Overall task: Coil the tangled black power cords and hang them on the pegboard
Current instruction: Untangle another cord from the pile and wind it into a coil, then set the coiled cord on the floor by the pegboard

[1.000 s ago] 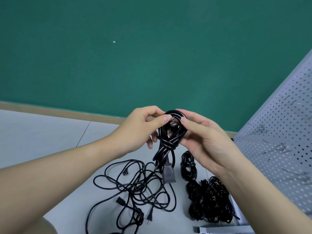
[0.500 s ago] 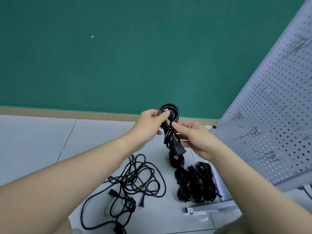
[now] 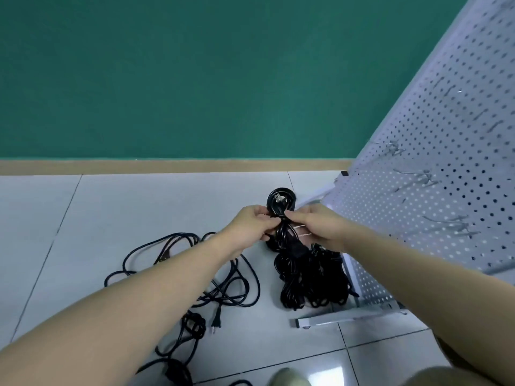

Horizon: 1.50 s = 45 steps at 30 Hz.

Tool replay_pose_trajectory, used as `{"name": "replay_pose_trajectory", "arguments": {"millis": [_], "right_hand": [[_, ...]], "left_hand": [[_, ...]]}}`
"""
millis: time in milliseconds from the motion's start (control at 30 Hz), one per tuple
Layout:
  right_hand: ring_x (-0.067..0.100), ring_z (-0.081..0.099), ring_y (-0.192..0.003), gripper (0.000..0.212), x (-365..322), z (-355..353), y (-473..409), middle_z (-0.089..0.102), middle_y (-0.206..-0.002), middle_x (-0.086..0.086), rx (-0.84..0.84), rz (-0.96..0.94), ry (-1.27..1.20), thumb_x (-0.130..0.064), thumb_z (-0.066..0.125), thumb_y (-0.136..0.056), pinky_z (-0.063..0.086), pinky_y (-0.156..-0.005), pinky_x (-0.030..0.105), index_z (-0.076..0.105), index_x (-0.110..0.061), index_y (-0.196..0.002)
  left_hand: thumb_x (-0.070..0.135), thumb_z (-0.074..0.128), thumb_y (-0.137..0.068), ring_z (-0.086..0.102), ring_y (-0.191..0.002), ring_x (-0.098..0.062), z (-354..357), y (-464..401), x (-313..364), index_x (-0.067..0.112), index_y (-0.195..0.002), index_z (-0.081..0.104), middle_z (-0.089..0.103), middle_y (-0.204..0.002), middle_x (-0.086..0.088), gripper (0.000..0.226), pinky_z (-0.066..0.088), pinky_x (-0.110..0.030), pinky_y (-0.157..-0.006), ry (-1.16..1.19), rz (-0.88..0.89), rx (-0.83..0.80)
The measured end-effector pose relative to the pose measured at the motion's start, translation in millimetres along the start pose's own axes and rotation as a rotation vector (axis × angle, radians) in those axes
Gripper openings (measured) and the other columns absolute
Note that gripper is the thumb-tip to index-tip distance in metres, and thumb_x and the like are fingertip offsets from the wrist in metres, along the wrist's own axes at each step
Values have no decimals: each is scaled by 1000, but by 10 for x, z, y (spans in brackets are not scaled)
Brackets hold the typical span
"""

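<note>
Both hands meet in front of the person, above the tiled floor [image 3: 117,213]; the left hand [image 3: 252,224] and the right hand [image 3: 315,224] each have their fingers curled tight around the neck of a coiled black cord [image 3: 281,203], whose loop rises above them with what looks like a plug inside it; a heap of coiled cords [image 3: 312,285] lies on the floor beneath, just beside the foot of the grey pegboard [image 3: 451,174]; a tangled loose cord [image 3: 223,277] sprawls to the left, under the left forearm.
</note>
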State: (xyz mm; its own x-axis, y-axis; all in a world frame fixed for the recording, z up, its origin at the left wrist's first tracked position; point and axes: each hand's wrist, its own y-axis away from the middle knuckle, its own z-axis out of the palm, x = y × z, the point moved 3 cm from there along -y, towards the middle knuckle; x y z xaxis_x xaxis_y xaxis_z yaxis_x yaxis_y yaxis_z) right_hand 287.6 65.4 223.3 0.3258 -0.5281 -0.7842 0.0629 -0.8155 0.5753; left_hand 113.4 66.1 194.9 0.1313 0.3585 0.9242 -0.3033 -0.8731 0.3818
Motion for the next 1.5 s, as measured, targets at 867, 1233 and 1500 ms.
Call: {"name": "replay_pose_trajectory", "arguments": {"millis": [867, 1233, 1500], "right_hand": [[15, 58, -78, 55, 1154, -435, -1959, 70, -89, 18, 155, -28, 385, -49, 75, -90, 44, -72, 30, 71, 6, -99], [-3, 61, -72, 10, 575, -149, -1213, 71, -81, -8, 429, -407, 146, -25, 73, -92, 48, -70, 11, 74, -16, -95], [7, 64, -102, 36, 1649, 1194, -882, 67, -121, -5, -235, -96, 531, -32, 71, -95, 50, -96, 22, 64, -25, -130]], "left_hand": [[8, 60, -102, 58, -66, -19, 75, -1843, -1360, 6, -142, 53, 66, -87, -11, 40, 53, -26, -60, -178, -88, 0], [19, 66, -98, 63, -72, -8, -877, -1149, -1451, 21, -107, 70, 70, -86, 4, 9, 50, -25, -74, -645, -13, -48], [63, 69, -87, 60, -96, -11, -1313, -178, -2095, 25, -122, 66, 59, -104, 9, 51, 52, -32, -89, -1041, -66, -85]]}}
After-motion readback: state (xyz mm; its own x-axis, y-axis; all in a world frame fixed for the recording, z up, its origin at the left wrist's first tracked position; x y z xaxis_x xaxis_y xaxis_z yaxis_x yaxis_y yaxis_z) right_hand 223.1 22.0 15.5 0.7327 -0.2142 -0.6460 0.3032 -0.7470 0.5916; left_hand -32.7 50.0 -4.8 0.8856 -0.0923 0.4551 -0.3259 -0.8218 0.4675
